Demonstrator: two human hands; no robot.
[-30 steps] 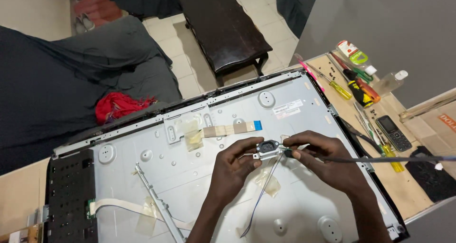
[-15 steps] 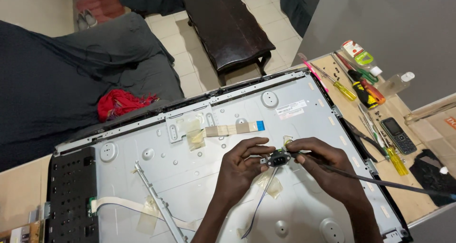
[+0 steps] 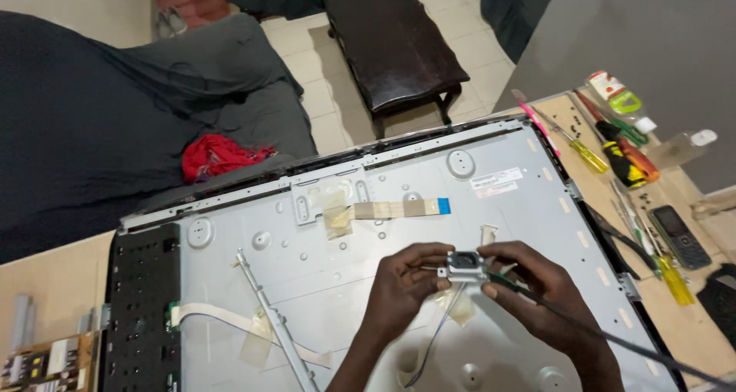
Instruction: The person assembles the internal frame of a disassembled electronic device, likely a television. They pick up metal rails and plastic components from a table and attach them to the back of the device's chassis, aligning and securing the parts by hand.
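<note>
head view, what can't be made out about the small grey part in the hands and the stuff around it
- Small grey metal part: its underside and sides, covered in the head view by the left hand and right hand.
- Thin black cable: its far end, cut off by the lower right edge.
- Green circuit board: mostly cut off at the bottom left corner.
- White label on the large grey metal back panel: print too small.

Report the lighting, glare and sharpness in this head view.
Head view: soft, even indoor light; the grey metal panel shows mild sheen, no harsh glare. Both hands, left hand and right hand, cast faint shadows. The small module is slightly soft; wide-angle lens bends the panel edges.
</note>
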